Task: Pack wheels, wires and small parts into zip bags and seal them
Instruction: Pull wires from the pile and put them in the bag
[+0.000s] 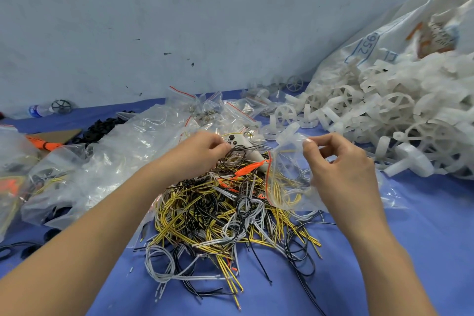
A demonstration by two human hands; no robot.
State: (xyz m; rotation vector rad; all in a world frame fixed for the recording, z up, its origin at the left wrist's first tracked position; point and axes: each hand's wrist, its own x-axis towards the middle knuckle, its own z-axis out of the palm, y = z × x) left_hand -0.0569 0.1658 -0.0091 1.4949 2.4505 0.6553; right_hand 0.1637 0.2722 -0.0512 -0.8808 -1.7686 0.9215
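Note:
A tangled heap of yellow, black and white wires [218,218] lies on the blue table in front of me. My left hand [202,151] pinches a small coil of dark wire [234,156] above the heap's far side. My right hand [341,169] holds up a clear zip bag [287,179] with a red seal strip by its upper edge; yellow and white wires show inside it. A big pile of white plastic wheels [372,115] spills from a white sack [400,41] at the right.
Clear plastic bags [123,151], some filled with small parts, cover the left and back of the table. A black parts pile [102,127], orange pieces [43,145], a water bottle [37,110] and a dark wheel [61,106] sit far left. The wall stands close behind.

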